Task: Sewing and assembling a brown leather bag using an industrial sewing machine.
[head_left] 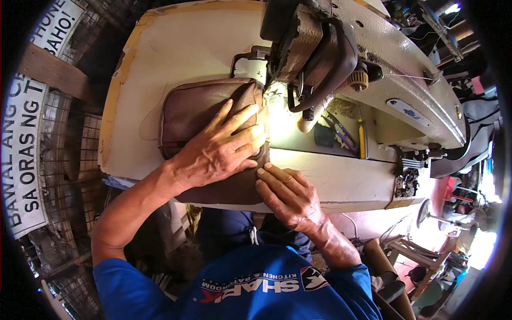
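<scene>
A brown leather pouch (192, 101) lies on the pale sewing table (138, 53), with a larger flat part (218, 192) stretching toward my body. My left hand (216, 149) rests spread on the pouch, its fingertips near the right edge. Lower and to the right, my right hand (290, 197) has its fingers laid out along the leather's right edge; what its thumb does is unclear. Just beyond the pouch's upper right corner stands the lit needle area of an industrial sewing machine (384, 64); the needle itself cannot be made out.
Under the machine arm lie a yellow-handled screwdriver (362, 138), purple-handled snips (346, 136) and a dark block (324, 136). A metal winding mechanism (406, 181) sits at the table's right. A wire-mesh wall with signboards stands at the left. Clutter fills the right background.
</scene>
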### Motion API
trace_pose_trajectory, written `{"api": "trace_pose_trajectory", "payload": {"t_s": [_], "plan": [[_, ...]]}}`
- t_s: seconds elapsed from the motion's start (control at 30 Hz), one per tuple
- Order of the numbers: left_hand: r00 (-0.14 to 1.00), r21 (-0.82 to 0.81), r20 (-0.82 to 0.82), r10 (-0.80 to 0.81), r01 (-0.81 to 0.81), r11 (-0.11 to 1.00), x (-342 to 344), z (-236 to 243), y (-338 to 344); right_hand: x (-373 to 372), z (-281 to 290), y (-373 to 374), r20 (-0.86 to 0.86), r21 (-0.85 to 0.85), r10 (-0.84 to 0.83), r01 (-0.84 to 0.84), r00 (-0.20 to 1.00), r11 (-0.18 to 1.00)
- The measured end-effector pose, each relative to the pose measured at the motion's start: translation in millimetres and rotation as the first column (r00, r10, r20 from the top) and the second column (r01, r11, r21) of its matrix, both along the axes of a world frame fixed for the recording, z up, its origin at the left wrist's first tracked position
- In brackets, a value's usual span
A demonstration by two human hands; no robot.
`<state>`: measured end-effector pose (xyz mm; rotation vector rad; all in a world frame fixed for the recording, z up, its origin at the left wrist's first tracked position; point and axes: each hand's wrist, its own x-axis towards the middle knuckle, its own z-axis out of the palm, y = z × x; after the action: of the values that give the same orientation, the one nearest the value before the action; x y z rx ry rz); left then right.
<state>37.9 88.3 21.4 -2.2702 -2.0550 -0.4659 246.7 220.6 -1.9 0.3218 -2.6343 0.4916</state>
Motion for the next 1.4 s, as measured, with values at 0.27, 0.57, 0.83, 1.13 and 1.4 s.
{"api": "trace_pose_trajectory", "payload": {"t_s": [0.27,0.57,0.83,1.13,1.4], "plan": [[0.998,0.017,-0.052,-0.026,0.026,1.0,-8.9,-2.0,-0.9,-5.0,6.0,-5.9,0.028,0.016,-0.016,0.016,0.999,1.0],[0.999,-0.008,-0.006,-0.031,0.031,0.999,-17.5,-0.6,13.3,-15.0,8.0,0.2,0.016,-0.032,-0.085,0.085,0.996,0.996],[0.998,-0.009,0.017,-0.061,0.061,0.998,-26.6,6.2,14.0,-21.1,8.0,-0.5,0.02,-0.031,-0.067,0.068,0.998,0.997],[0.992,0.004,0.099,-0.08,0.08,0.997,-40.4,6.9,20.1,-31.2,13.2,0.5,0.048,-0.079,-0.112,0.116,0.993,0.99],[0.992,-0.065,0.073,-0.103,0.107,0.992,-38.8,18.0,22.8,-29.9,7.6,4.6,-0.009,-0.076,-0.041,0.04,0.999,0.996]]}}
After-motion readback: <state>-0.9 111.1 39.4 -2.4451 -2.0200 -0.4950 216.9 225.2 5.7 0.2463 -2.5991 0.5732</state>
